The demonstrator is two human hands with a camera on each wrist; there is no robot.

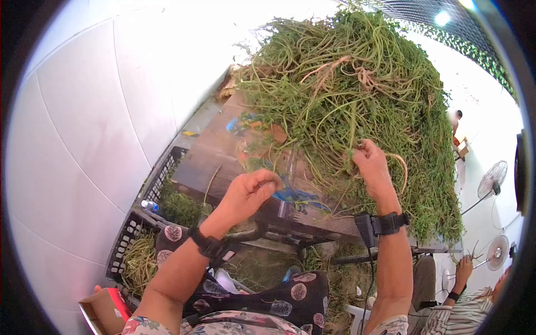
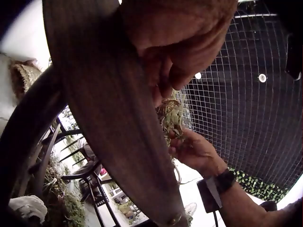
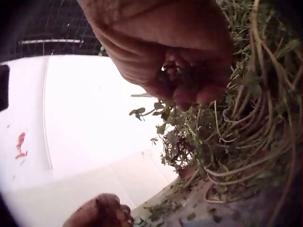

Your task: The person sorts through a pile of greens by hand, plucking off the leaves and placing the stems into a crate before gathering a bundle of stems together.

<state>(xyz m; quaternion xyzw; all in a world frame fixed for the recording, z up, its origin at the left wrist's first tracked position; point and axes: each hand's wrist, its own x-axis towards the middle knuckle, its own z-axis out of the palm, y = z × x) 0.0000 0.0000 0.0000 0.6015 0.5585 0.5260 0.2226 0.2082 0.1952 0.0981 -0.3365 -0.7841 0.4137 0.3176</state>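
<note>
A tall heap of green leafy plants (image 1: 346,89) with long stems covers much of the wooden table (image 1: 215,151). At the heap's near side my right hand (image 1: 374,167) pinches green stems (image 1: 352,153); the right wrist view shows its curled fingers (image 3: 189,94) around small leafy sprigs (image 3: 165,113). Over the table's near edge, left of the heap, my left hand (image 1: 248,192) has curled fingers, with nothing visible in them. The left wrist view shows this left hand (image 2: 180,42) close up, beyond the dark table edge (image 2: 109,104), and my right hand (image 2: 199,151) holding greens.
Blue plastic (image 1: 301,198) lies on the table between my hands. Black crates (image 1: 131,231) with plant pieces and a bottle (image 1: 149,206) stand at lower left, near a red box (image 1: 106,312). Another person's hand (image 1: 464,271) is at lower right; fans (image 1: 493,178) stand beyond.
</note>
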